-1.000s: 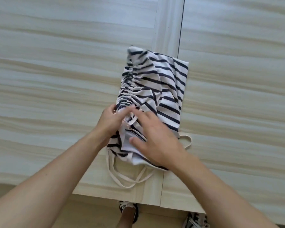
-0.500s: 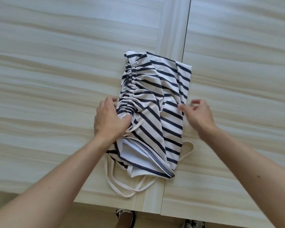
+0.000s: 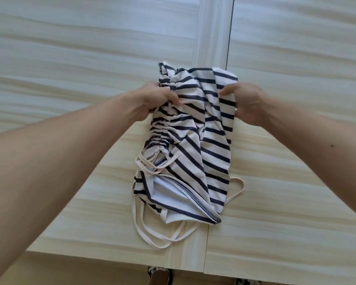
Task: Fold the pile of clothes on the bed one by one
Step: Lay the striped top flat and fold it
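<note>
Left hand [image 3: 155, 100]: gripped the gathered edge of the striped top [image 3: 190, 145].
Right hand [image 3: 246, 102]: pinched its opposite edge.
Top: lay on the table [image 3: 70, 58].

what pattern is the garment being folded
Cream with dark navy stripes, on the striped garment; the head view shows it.

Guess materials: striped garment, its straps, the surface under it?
Striped garment: likely soft knit jersey, matte; it gathers into fine ruching and drapes limply. Straps: flat cream fabric tape, probably the same knit. Surface: pale wood-grain panels, looks like laminate with a satin sheen; real wood can't be ruled out.
</note>
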Demonstrator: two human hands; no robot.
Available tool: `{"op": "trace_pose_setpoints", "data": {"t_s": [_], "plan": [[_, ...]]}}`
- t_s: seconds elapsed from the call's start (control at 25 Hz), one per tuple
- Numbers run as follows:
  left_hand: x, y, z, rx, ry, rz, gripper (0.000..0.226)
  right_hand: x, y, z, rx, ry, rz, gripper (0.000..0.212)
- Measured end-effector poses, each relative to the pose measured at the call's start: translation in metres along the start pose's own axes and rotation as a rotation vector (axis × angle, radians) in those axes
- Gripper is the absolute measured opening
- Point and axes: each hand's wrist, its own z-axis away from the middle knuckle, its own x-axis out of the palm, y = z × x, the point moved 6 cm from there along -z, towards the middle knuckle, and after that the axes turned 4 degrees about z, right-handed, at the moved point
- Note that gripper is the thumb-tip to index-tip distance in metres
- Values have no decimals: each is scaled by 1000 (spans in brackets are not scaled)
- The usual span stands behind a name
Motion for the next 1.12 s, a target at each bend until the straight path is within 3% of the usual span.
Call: {"op": "trace_pose_setpoints", "data": {"t_s": [0.08,0.2,0.28,0.32,0.4,0.48,0.64,0.8,0.92,1.04,1.12], "plan": [[-10,14,13,190,6,54,49,-3,-11,22,-85,-183,-179,41],[-19,25,54,471,-133,68,57,-19,-20,67,-345,-356,-180,45],[-28,11,86,597,-179,-77,59,-31,-6,100,-527,-331,57,45],[-31,0,96,646,-177,-261,50,-32,9,113,-601,-322,258,42],[-24,-34,111,771,-213,-878,30,-24,53,127,-705,-349,784,37],[-17,-64,116,801,-220,-1248,44,-15,90,131,-700,-289,1125,40],[12,-58,122,919,50,-1153,45,23,88,139,-788,16,922,44],[30,-107,84,814,114,-1389,76,60,121,106,-697,85,1106,77],[15,-131,69,728,218,-1275,84,49,152,86,-648,113,1225,84],[4,-139,85,471,475,-693,102,36,151,91,-472,224,977,108],[9,-146,91,345,508,-337,100,38,154,98,-245,289,841,119]]}}
